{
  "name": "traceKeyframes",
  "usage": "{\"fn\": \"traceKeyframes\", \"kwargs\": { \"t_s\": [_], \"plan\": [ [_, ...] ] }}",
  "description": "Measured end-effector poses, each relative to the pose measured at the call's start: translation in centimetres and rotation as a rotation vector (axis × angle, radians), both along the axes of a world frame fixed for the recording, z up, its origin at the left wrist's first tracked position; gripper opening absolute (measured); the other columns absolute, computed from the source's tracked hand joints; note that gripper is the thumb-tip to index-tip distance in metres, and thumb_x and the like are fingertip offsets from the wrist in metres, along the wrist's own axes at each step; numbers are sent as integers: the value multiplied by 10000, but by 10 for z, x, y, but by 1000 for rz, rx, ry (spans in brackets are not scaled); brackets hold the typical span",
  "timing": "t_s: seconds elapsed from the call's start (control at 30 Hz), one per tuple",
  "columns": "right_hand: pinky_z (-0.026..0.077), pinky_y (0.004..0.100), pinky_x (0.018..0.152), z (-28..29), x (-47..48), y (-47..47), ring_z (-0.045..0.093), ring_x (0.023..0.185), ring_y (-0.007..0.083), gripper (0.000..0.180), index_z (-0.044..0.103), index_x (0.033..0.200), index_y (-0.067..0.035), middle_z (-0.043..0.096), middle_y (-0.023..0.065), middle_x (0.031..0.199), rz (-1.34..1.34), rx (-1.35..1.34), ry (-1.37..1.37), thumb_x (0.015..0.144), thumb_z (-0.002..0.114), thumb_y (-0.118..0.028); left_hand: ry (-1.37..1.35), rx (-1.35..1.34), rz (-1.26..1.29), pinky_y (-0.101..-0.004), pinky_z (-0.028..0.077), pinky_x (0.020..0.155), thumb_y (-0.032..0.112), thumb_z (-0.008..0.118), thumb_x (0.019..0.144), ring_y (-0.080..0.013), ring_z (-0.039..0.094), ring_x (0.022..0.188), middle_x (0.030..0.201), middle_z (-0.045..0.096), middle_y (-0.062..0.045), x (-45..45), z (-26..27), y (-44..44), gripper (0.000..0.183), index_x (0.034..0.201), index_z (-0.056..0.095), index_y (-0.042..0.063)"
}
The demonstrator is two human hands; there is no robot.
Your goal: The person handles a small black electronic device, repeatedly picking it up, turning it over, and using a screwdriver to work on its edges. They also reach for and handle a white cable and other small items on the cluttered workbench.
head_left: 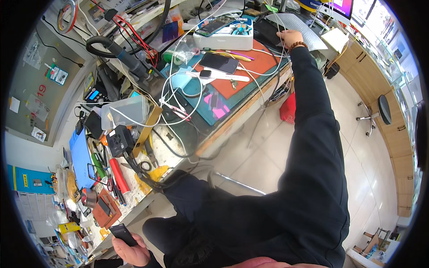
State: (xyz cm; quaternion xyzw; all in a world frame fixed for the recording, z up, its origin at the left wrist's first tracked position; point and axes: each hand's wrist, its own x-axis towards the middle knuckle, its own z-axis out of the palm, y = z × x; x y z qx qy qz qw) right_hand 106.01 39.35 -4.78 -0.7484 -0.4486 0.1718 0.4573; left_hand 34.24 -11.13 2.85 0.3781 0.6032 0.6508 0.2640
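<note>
In my left hand [132,251], low at the left, is a flat black slab [123,233] about the size of a small phone. My right arm stretches far out to the workbench's back right. There my right hand [291,37], with a beaded bracelet at the wrist, has its fingertips at the edge of a black flat object [269,29]; whether it grips it is not clear. Left of that stands a white box [223,42] with a disassembled phone [215,26] on top. A dark-screened phone [219,63] and a white-strapped smartwatch [205,73] lie on the orange mat [231,87].
White cables [201,90] loop over the bench. A black power unit [119,140], a clear plastic box [125,112] and a red cylinder [119,176] crowd the left bench. Bubble wrap [306,30] lies beyond my right hand. A stool [383,109] stands on the tiled floor.
</note>
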Motion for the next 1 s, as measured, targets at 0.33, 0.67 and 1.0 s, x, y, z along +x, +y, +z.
{"fn": "traceKeyframes", "kwargs": {
  "t_s": [0.33, 0.67, 1.0],
  "plan": [
    [549, 327, 661, 2, 50, -23, 665, 767, 175, 541, 777, 1193, 14, 742, 72, 923, -209, 114, 167, 855, 878, -395, 5, -37, 43, -244, 368, 409, 437, 441, 1169, -142, 475, 451, 738, 607, -113, -1, -12, 6, 418, 1082, 526, 37],
    [531, 291, 564, 2, 73, 44, 634, 626, 170, 327, 715, 987, -21, 667, 58, 821, 18, 88, 693, 905, 849, -308, 41, -72, 37, -244, 378, 417, 433, 437, 1170, -143, 472, 441, 738, 609, -119, 4, -9, 13, 418, 1086, 527, 34],
    [543, 297, 570, 32, 55, 47, 681, 670, 144, 286, 736, 959, -49, 724, 56, 801, 102, -70, 240, 929, 818, -322, 77, -117, 28, -247, 373, 425, 441, 428, 1171, -136, 475, 456, 725, 602, -106, -3, -14, 17, 431, 1071, 521, 33]
  ]
}}
